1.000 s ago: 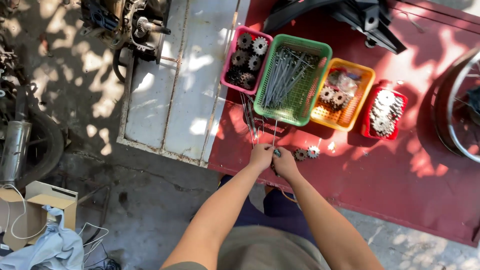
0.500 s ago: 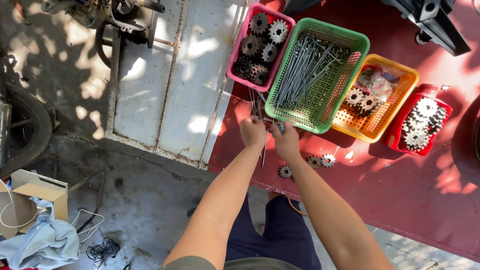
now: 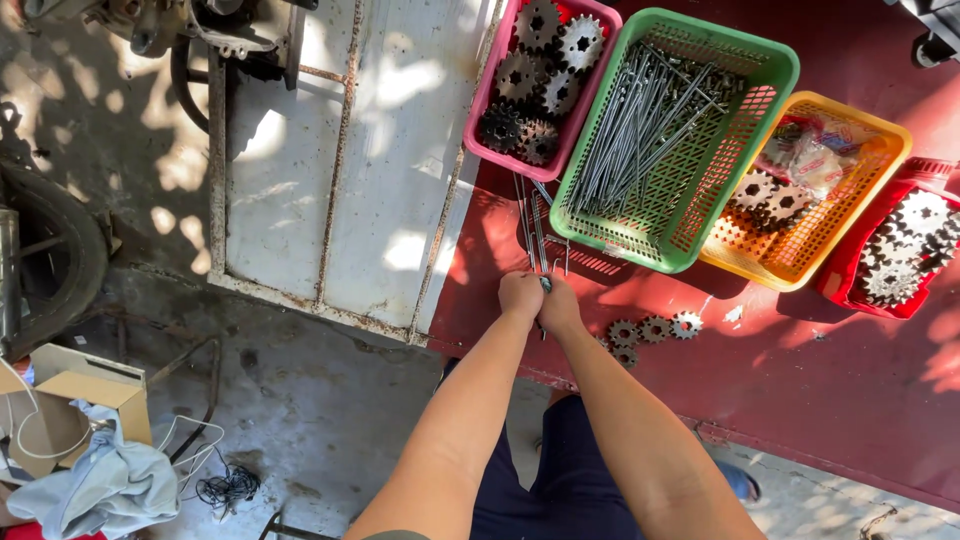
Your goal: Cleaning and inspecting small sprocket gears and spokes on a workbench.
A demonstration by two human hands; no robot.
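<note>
My left hand (image 3: 520, 294) and my right hand (image 3: 560, 305) are pressed together near the front edge of a red table (image 3: 800, 400). Both grip the near ends of a few long thin metal rods (image 3: 533, 225) that lie on the table and point away toward the baskets. Just right of my hands lie three small toothed sprockets (image 3: 650, 330). A green basket (image 3: 765, 75) full of similar metal rods stands beyond my hands.
A pink basket (image 3: 480, 100) of dark sprockets sits left of the green one; a yellow basket (image 3: 880, 150) and a red basket (image 3: 850, 280) with more sprockets sit right. A pale metal panel (image 3: 330, 160) lies left of the table. A cardboard box and cloth (image 3: 90, 470) lie on the ground.
The view has come closer over the table. My hands stay clasped on the rods and have drawn back slightly toward the table's front edge.
</note>
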